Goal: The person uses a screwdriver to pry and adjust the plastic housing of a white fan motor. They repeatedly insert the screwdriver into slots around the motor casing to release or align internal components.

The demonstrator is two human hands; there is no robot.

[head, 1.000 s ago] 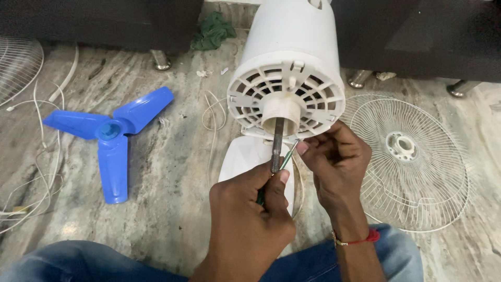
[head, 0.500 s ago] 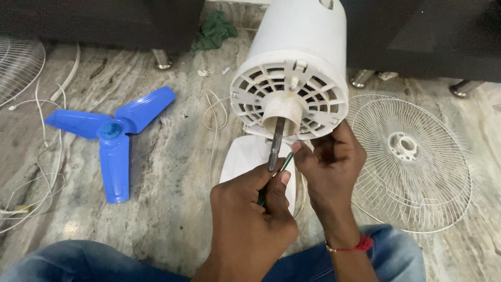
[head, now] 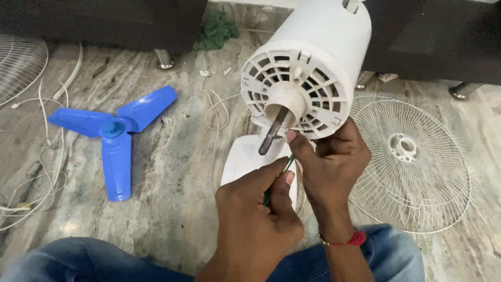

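Observation:
A white fan motor housing [head: 313, 57] stands on its white base [head: 245, 162], its metal shaft [head: 271, 133] pointing down toward me. My left hand [head: 261, 214] is closed around a thin green-handled tool [head: 284, 166] that points up under the housing's front grille. My right hand [head: 331, 164] grips the lower rim of the housing, with fingertips beside the tool's tip just below the shaft.
A blue three-blade fan propeller [head: 112, 130] lies on the marble floor at left. A white wire guard [head: 412, 156] lies at right, another [head: 18, 65] at far left. White cords [head: 47, 172] trail across the floor. Dark furniture stands behind. My jeans-clad legs are at the bottom.
The view has shifted a little, and the housing sits slightly higher and more to the right. Both hands stay under the housing, the tool's tip still near the shaft.

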